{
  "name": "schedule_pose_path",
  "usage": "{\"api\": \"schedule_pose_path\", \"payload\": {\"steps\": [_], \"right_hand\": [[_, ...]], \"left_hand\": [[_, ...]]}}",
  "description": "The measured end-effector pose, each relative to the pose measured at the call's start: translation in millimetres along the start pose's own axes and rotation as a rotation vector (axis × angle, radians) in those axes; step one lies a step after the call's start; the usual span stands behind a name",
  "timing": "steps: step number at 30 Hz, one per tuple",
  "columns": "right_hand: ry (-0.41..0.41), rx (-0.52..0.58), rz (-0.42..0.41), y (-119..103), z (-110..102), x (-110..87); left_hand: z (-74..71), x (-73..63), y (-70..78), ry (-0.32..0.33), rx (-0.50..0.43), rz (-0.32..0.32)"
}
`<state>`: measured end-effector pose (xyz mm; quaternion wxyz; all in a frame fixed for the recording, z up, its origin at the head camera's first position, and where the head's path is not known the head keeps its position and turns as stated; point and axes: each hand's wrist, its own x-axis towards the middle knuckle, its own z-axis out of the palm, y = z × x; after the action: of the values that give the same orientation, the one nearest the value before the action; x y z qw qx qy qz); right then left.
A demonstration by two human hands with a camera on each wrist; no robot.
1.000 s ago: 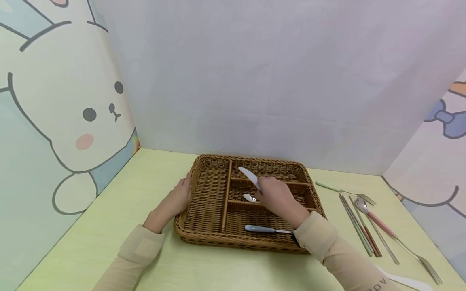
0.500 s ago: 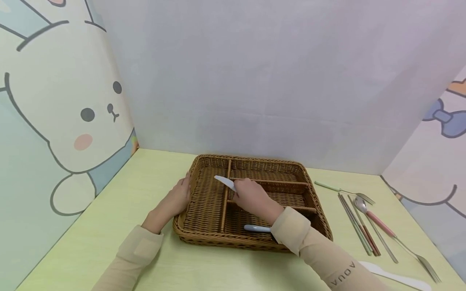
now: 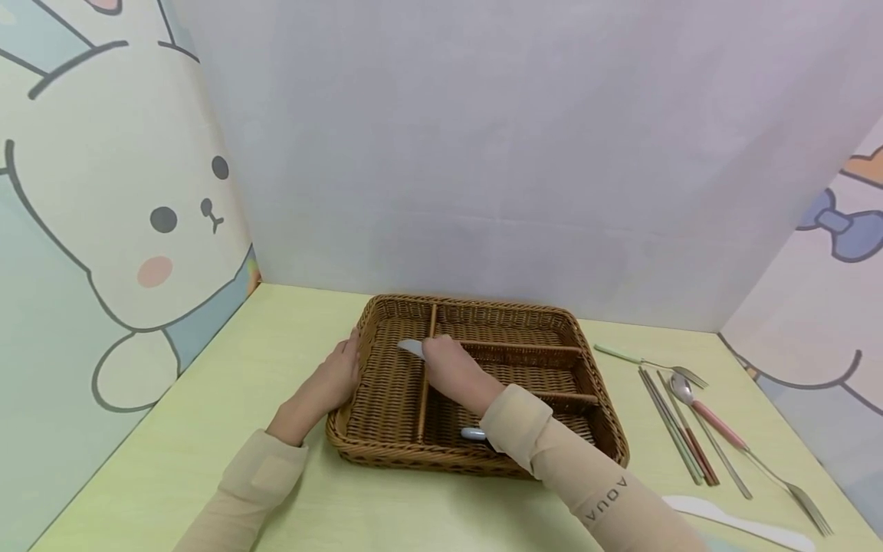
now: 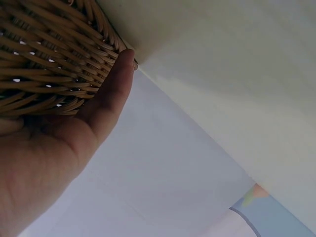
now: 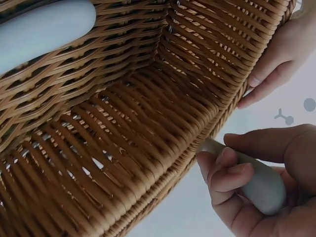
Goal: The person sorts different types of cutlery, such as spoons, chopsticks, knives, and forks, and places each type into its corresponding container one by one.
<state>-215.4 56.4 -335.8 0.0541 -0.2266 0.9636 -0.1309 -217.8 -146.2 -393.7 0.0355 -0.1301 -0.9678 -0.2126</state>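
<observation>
A brown wicker basket (image 3: pixel 386 383) with several compartments stands on the table. My left hand (image 3: pixel 336 377) lies against its left outer wall, with a straight finger (image 4: pixel 111 91) along the weave in the left wrist view. My right hand (image 3: pixel 455 372) holds a table knife (image 3: pixel 411 348) over the long divider, its pale blade pointing left over the left compartment. In the right wrist view my fingers curl round its pale grey handle (image 5: pixel 264 187). A pale blue handle (image 3: pixel 473 434) lies in the front compartment, its far part hidden under my right forearm.
Right of the basket lie a green-handled fork (image 3: pixel 621 354), several chopsticks (image 3: pixel 672 429), a spoon with a pink handle (image 3: pixel 717 423) and a silver fork (image 3: pixel 803 502). A white utensil (image 3: pixel 738 521) lies near the front edge. A pale wall (image 3: pixel 483 153) rises behind.
My right hand has moved left with the knife, from over the middle compartment to the long divider. A spoon seen in the middle compartment is now out of sight. My left hand stays put.
</observation>
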Motion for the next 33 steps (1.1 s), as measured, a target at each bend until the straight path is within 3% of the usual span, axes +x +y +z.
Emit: {"api": "schedule_pose_path", "payload": {"steps": [6,19,28,33], "right_hand": [[-0.021,0.011,0.013,-2,3,7.1],[-0.049,0.003,-0.084,-11,6,6.6],[-0.132,-0.126,-0.239,-19,8,4.8],[-0.167,-0.085,-0.256,-20,10,3.2]], "left_hand": [[0.9,-0.4,-0.8,0.000,0.009,0.007],[1.0,0.7,0.2,0.012,-0.004,0.006],[0.8,-0.2,1.0,0.024,0.002,0.011],[1.7,-0.7,-0.4,0.031,0.006,0.016]]}}
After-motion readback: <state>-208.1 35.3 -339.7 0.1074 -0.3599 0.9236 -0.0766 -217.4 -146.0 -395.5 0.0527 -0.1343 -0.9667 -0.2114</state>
